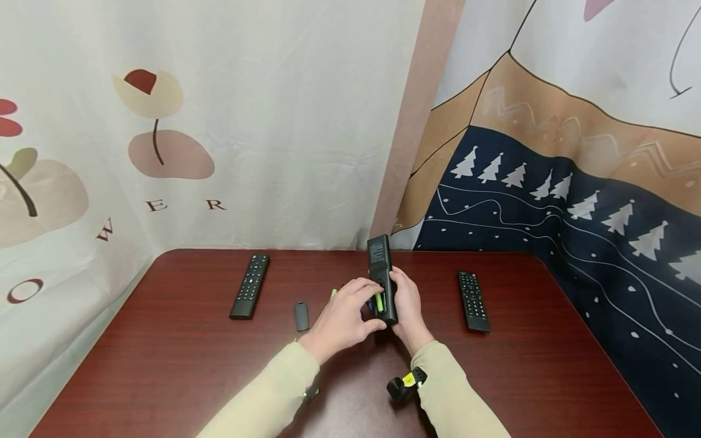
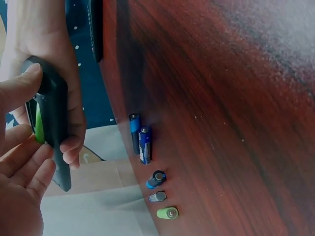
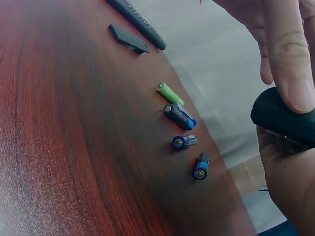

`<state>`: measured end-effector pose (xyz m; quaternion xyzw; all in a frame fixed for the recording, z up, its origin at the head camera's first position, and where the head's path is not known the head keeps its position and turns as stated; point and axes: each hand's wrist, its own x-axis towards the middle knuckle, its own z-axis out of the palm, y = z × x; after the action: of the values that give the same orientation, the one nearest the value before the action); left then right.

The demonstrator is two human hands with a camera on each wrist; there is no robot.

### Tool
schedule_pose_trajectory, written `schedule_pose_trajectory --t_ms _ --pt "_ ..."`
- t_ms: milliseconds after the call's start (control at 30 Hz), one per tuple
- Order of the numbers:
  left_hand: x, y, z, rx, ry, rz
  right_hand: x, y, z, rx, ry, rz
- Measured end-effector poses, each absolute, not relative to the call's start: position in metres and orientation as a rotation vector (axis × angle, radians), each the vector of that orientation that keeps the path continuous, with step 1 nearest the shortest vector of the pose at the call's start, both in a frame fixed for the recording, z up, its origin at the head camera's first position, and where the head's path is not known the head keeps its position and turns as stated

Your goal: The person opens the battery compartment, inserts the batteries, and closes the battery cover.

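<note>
One long black plastic remote control [image 1: 379, 260], its back open, is raised above the glossy red-brown wooden table [image 1: 164, 377]. The right hand [image 1: 409, 304] grips it along its right edge; the left hand [image 1: 346, 313] touches a slim bright-green battery [image 1: 379, 303] set in it, though whether those fingers pinch or merely press, I cannot tell. Fitting or removing this battery appears to be the step in hand; the next move likely calls for a steady remote and careful finger work at the battery's end.

Batteries [image 2: 144, 146] in both close wrist views
</note>
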<state>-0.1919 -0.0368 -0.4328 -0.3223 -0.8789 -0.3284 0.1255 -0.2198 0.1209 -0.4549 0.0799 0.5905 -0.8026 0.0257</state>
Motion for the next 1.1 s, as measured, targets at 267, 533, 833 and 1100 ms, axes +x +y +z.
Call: schedule_pose_trajectory --t_ms 267,533,833,1100 --pt "-0.1895 -0.0362 -0.4345 -0.936 -2.568 -0.944 -0.2194 0.1209 -0.4545 0.242 1.825 -2.492" --pt "-0.1894 -0.0358 -0.4371 -0.939 -2.555 -0.899 -0.2202 0.1203 -0.453 0.243 1.775 -2.525" --pt "-0.1892 -0.035 -0.4387 -0.965 -2.521 -0.822 -0.2226 0.1216 -0.4531 0.209 1.717 -2.546" --pt "-0.1882 -0.034 -0.4406 -0.987 -2.573 -0.719 -0.2238 0.1211 -0.452 0.225 1.721 -2.549"
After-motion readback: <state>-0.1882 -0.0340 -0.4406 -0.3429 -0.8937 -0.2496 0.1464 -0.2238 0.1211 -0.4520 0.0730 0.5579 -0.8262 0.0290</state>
